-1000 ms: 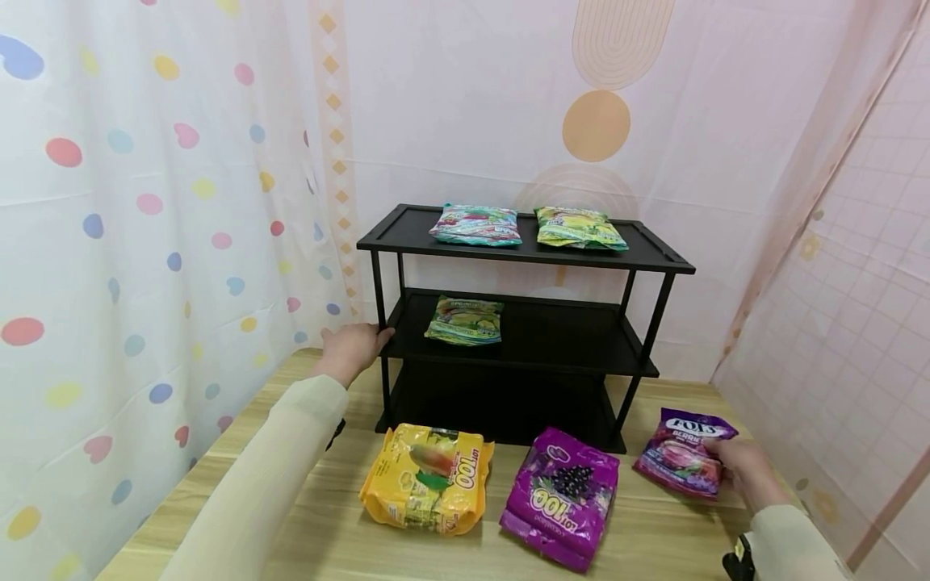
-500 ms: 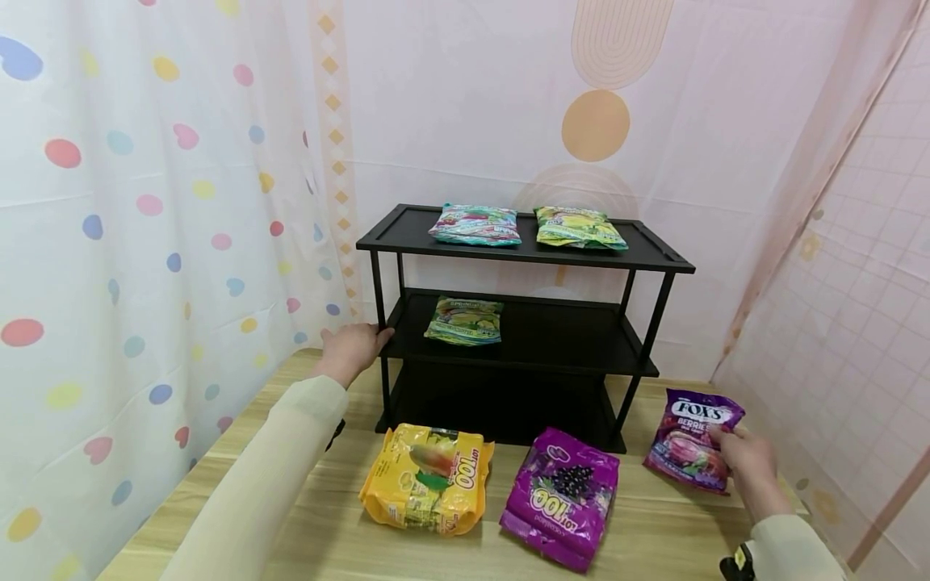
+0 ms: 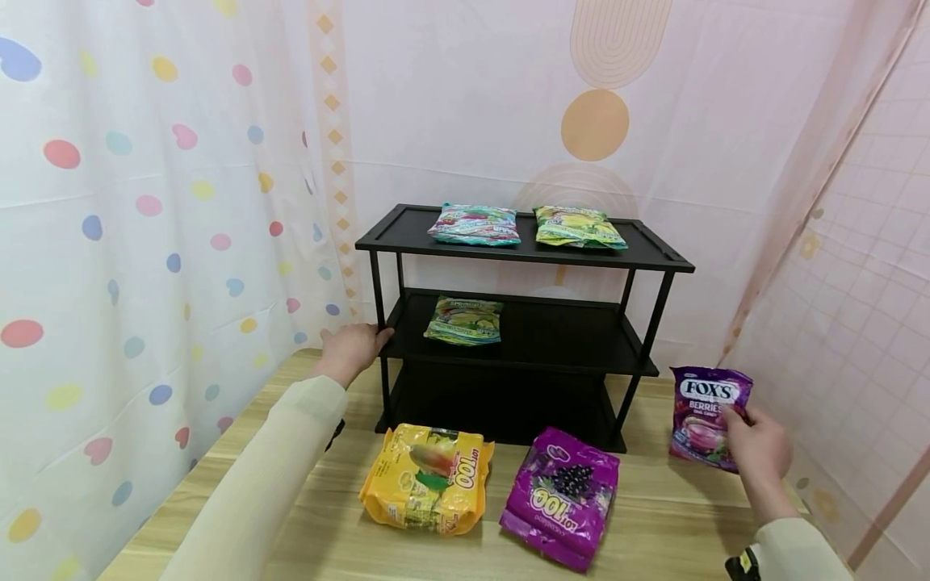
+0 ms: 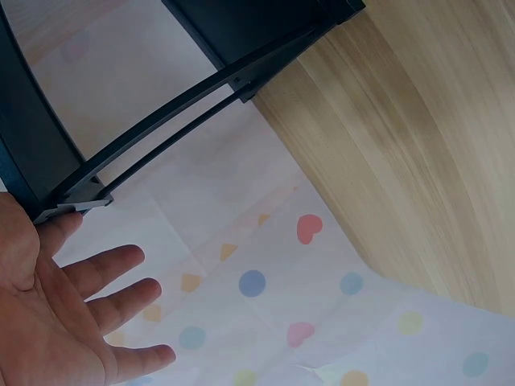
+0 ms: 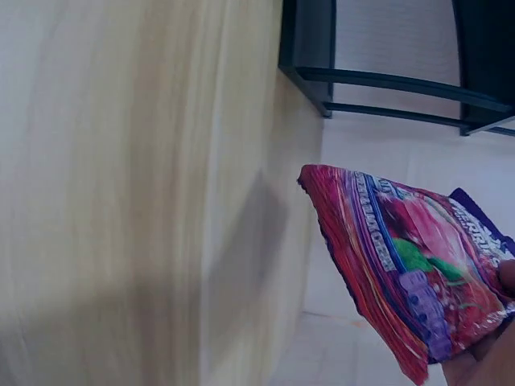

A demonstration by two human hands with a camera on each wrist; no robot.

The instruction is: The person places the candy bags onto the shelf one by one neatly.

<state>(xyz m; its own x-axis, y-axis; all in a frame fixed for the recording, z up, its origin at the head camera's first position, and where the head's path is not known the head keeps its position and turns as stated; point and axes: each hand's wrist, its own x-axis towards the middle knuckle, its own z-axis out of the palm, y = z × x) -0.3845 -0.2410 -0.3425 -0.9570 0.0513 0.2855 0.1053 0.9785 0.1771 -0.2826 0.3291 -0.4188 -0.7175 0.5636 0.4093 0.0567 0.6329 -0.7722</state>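
Observation:
At the right, my right hand [image 3: 759,452] grips a purple FOX'S Berries candy bag [image 3: 708,415] by its side, holding it upright above the table. In the right wrist view the candy bag [image 5: 426,265] hangs over the wood, its shadow falling on the tabletop. My left hand [image 3: 350,351] pinches the left edge of the middle tier of a black three-tier shelf rack [image 3: 559,335], thumb on top. Its other fingers [image 4: 125,305] spread loosely below the tier in the left wrist view.
Two candy bags, a light blue one [image 3: 475,224] and a yellow-green one [image 3: 579,228], lie on the top tier. A green bag [image 3: 465,321] lies on the middle tier. In front stand a yellow mango bag [image 3: 429,480] and a purple blackcurrant bag [image 3: 561,499].
My right hand has raised the FOX'S candy bag from near the table, moving it up and slightly right and tipping it upright. The left hand stays at the shelf rack.

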